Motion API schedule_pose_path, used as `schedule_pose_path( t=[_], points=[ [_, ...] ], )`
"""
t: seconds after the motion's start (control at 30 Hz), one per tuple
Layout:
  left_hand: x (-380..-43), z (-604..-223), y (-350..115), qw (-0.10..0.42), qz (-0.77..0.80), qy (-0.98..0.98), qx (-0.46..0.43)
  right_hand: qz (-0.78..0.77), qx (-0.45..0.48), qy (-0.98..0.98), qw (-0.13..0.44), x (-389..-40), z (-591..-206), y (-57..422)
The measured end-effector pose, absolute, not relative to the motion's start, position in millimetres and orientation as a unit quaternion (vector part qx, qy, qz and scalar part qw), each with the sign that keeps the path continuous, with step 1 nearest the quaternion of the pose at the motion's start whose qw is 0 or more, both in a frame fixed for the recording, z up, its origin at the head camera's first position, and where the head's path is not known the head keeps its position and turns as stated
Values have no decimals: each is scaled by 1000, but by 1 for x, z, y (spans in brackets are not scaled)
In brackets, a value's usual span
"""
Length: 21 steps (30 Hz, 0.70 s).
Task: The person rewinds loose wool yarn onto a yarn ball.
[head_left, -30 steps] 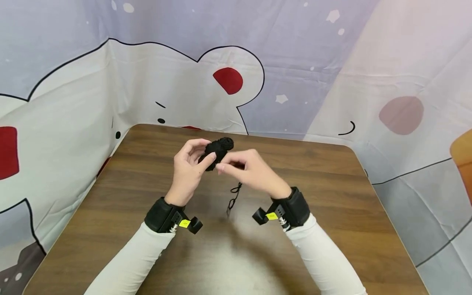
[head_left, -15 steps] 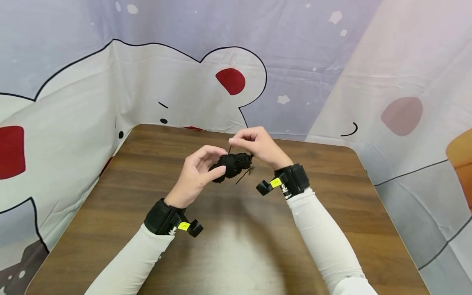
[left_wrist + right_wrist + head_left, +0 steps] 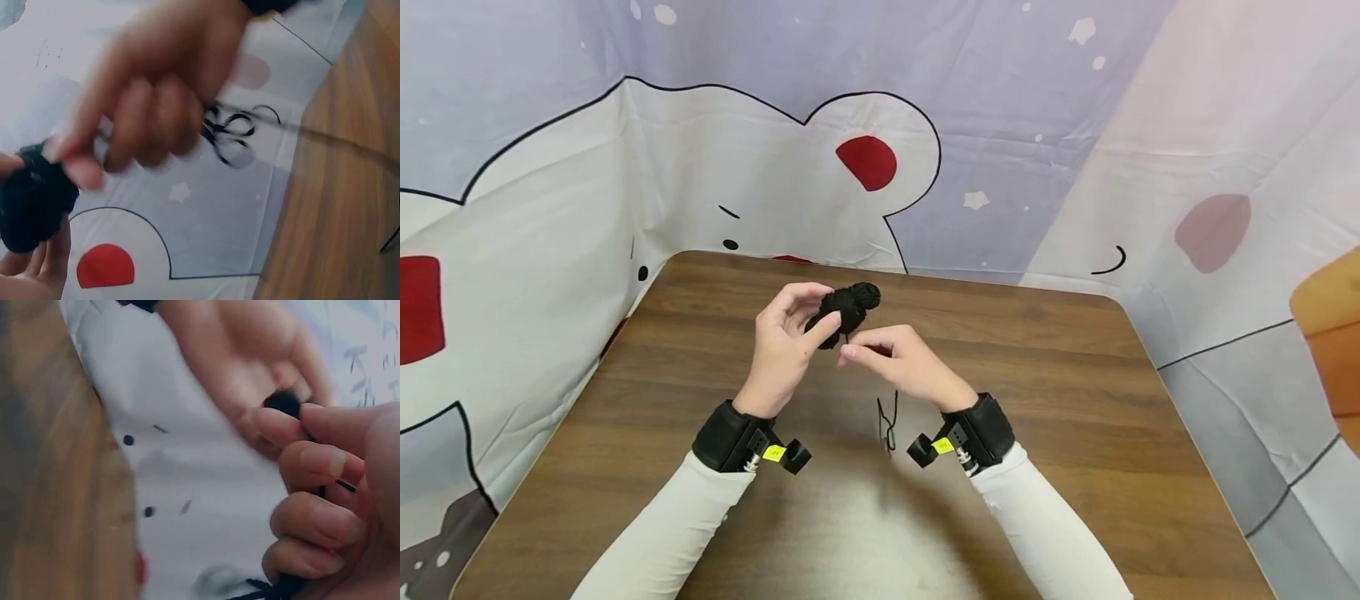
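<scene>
Black yarn wound into a lumpy ball is up over the table in the head view, a smaller knob at its far end. My left hand grips it between thumb and fingers. Just right of the ball and nearer me, my right hand pinches a short strand that runs up to it. The right wrist view has this hand's lower fingers curled, with black yarn passing inside them. A loose looped tail dangles below the right hand. In the left wrist view the ball is dark and the right hand blurred.
A brown wood-grain table lies under both hands. Behind it hangs a printed cloth with cartoon shapes. Each wrist wears a black strap with a small camera sticking inward.
My right hand rose above the far side of the ball, then came back down to its near side. The ball swung right and forward, then returned, staying in my left hand.
</scene>
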<state>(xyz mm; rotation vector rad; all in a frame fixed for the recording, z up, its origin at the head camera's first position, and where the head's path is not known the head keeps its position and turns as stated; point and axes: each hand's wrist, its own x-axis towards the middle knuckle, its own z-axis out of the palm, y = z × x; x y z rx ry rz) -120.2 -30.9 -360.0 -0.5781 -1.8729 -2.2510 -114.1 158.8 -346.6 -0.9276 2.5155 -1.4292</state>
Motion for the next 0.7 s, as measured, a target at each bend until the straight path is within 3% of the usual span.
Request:
schedule_pose_path(
  t=[0.17,0.37,0.57,0.7],
  points=[
    [-121,-361,-30,85,-728,-653,-190,-399,-360,843,-2,-105,-304,158],
    [-116,-357,-32,29,-727,-639,-249,-416,-351,837,-42,-127,-267,169],
    [-109,-350,-33,-23,-751,-591,-293,-501,-309,808,15,-157,-284,180],
    [-107,-348,-32,-24,-778,-559,-286,-559,-292,774,65,-160,-316,177]
  ],
)
